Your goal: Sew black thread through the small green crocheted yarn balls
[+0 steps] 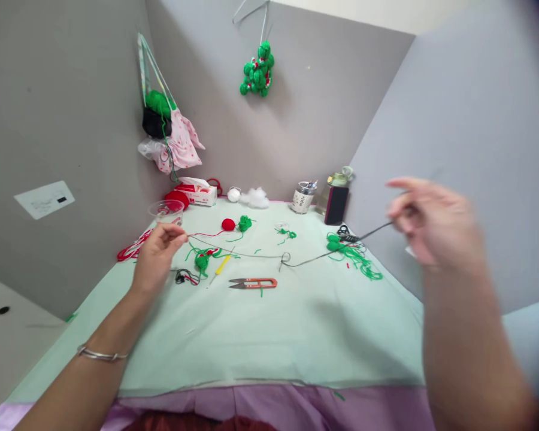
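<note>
Between my two hands a thin dark cord (pixel 251 255) hangs slack, with a small loop or knot near its middle. My left hand (pixel 160 248) pinches one end of it at the left of the table. On the right, my right hand (pixel 431 221) is raised and somewhat blurred, its fingers closed on the other end. Below the cord lie orange-handled thread snips (pixel 265 283) and a yellow-handled crochet hook (pixel 223 264). Close to my left hand are a green crocheted piece (pixel 202 261) and a small bundle of dark cord (pixel 185 276).
At the back stand a tissue box (pixel 202 194), white stuffing (pixel 255 198), a pen tin (pixel 302 198), a bottle (pixel 340 178) and a phone (pixel 336 205). A red yarn ball (pixel 228 224) lies mid-table; green yarn strands (pixel 363 263) lie right. A green crocheted cluster (pixel 258 72) hangs above.
</note>
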A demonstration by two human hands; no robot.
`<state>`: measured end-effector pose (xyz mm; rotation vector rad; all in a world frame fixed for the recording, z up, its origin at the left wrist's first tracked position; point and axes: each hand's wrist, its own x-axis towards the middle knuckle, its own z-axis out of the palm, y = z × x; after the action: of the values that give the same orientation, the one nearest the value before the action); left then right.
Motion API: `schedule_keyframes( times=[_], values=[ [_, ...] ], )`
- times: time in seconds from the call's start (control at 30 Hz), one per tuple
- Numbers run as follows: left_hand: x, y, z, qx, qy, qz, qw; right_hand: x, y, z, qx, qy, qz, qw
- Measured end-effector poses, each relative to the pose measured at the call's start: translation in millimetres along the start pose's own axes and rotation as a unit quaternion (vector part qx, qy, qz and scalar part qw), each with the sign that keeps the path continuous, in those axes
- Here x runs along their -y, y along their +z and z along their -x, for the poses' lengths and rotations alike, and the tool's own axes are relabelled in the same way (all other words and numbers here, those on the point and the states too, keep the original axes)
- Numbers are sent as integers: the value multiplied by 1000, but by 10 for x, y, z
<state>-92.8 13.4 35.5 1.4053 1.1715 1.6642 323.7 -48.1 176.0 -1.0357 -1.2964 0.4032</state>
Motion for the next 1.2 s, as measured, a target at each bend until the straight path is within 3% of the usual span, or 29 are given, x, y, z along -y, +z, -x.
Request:
schedule_keyframes(
  times=[0.07,0.13,0.23,0.3,0.37,0.43,0.53,0.6,0.7,0.8,0.9,1.03,1.1,1.2],
  values=[
    [76,-240,-63,-33,4,-13,999,107,-350,-157,-112,-82,0,990],
    [98,-410,-66,-51,-11,-45,998,147,-571,-233,-157,-102,13,982],
    [-31,-401,61,-22,-22,-77,997,88,-522,-189,-167,-50,9,985],
    [-213,-198,215,62,-4,-95,994,-12,-207,-40,-131,19,-16,991],
    [-415,100,378,140,38,-96,985,-143,271,206,-10,88,-55,995],
    [-579,397,502,204,91,-80,971,-286,786,511,139,175,-83,971],
    [-667,672,541,216,149,-76,962,-452,1341,912,352,263,-150,886],
    [-621,717,481,171,164,-93,967,-496,1469,1045,408,266,-167,857],
    [-484,675,381,180,152,-125,964,-506,1398,1024,405,215,-111,882],
    [-389,658,377,249,49,-102,962,-545,1287,914,379,176,-52,907],
    [-384,719,438,286,-95,29,953,-626,1299,913,356,159,-17,921],
    [-389,830,484,247,-204,181,930,-654,1412,1097,370,104,26,923],
    [-352,860,485,212,-179,137,951,-616,1434,1171,389,57,44,918],
    [-274,856,498,189,-31,2,982,-563,1396,1163,372,19,69,926]
  ],
)
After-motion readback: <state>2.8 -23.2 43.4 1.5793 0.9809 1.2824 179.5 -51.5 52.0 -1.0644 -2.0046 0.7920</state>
